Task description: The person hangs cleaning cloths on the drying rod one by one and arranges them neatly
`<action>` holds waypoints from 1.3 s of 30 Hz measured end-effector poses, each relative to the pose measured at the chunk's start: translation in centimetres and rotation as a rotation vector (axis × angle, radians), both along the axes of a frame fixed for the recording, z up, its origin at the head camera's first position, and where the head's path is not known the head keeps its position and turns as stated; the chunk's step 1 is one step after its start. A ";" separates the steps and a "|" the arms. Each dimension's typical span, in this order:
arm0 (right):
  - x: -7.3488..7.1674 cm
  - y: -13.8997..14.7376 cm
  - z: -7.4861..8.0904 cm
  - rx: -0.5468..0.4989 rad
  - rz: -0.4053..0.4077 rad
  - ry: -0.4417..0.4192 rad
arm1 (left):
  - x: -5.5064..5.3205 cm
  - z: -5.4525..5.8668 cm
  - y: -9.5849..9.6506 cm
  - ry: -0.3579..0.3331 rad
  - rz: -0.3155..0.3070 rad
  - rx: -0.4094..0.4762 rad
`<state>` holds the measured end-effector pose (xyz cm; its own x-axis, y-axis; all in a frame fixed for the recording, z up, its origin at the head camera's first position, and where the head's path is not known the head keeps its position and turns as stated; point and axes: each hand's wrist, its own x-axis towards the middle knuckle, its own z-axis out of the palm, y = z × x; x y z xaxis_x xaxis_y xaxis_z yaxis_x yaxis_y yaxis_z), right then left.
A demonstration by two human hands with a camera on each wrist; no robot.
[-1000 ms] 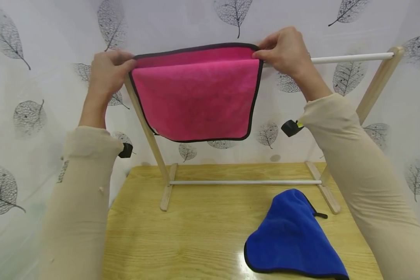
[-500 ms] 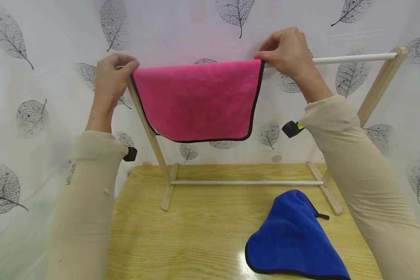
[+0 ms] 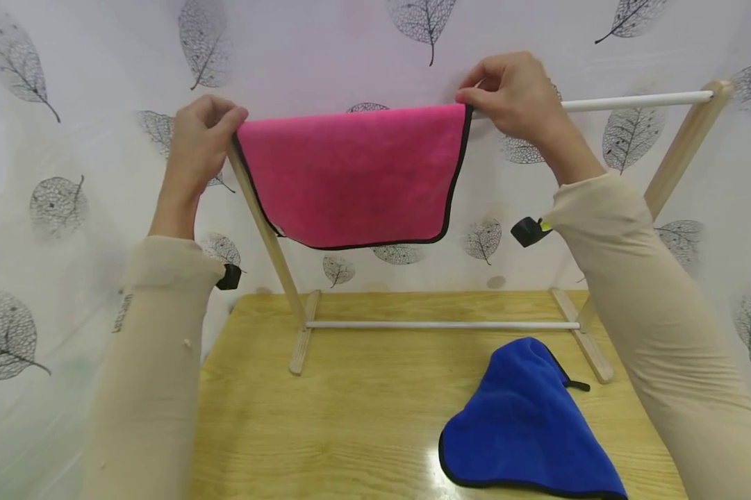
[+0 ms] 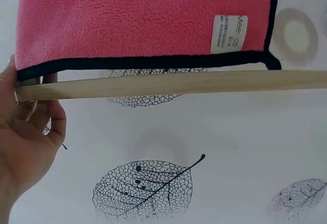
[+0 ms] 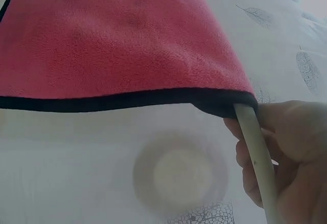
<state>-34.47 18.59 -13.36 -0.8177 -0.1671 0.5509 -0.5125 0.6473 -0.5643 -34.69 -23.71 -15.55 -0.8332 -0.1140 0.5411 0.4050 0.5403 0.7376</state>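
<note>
A pink towel [image 3: 353, 180] with black edging hangs folded over the top white rail [image 3: 638, 103] of a wooden rack. At the towel's upper left corner, my left hand [image 3: 201, 142] pinches the fold by the rack's left post [image 4: 153, 85]. My right hand [image 3: 517, 97] pinches the fold at the upper right corner; the right wrist view shows its fingers around the rail end of the towel [image 5: 127, 45]. A white label [image 4: 229, 34] shows on the towel in the left wrist view. The towel's back layer is hidden in the head view.
A blue towel [image 3: 528, 423] with black edging lies crumpled on the wood-grain table [image 3: 325, 417], front right. The rack's lower white bar [image 3: 438, 325] and feet stand at the table's back, before a leaf-patterned sheet [image 3: 56, 208].
The towel's back edge, raised above the rail a second ago, has dropped behind it. Both hands have shifted from that edge to the fold on the rail. The blue towel stays put.
</note>
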 end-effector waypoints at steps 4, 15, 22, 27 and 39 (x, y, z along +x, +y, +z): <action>0.2 0.0 -0.2 0.034 0.007 -0.017 | 0.1 -0.1 -0.2 -0.017 0.003 -0.003; 0.7 0.2 -0.4 0.241 0.019 -0.014 | 0.7 0.3 -0.9 -0.138 -0.039 -0.061; 0.7 0.1 -0.3 0.400 -0.036 0.080 | 1.6 0.8 -1.8 -0.239 -0.123 -0.110; 0.7 0.0 -0.2 0.437 -0.073 0.086 | 1.8 0.8 -1.8 -0.256 -0.133 -0.133; 0.9 0.2 -0.7 0.133 0.010 0.042 | 1.5 0.2 -1.5 -0.239 -0.159 -0.092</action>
